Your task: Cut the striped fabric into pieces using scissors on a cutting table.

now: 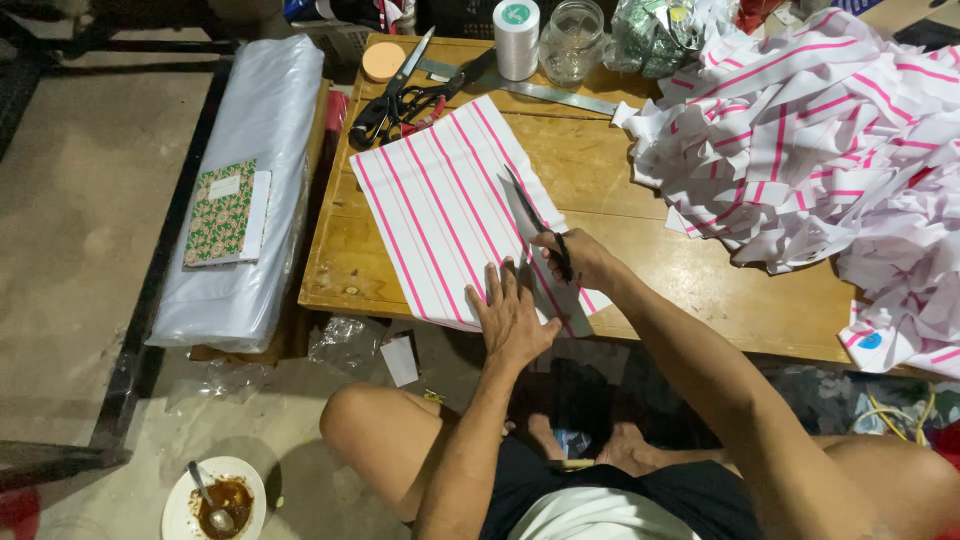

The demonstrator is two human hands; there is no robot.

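While our left hand lies flat and open on the striped cloth, just left of the cut line, our right hand is closed round the handles of the scissors, blades pointing away up the cloth on the table. To cut well, we should press the cloth taut beside the blades and follow one pink stripe.
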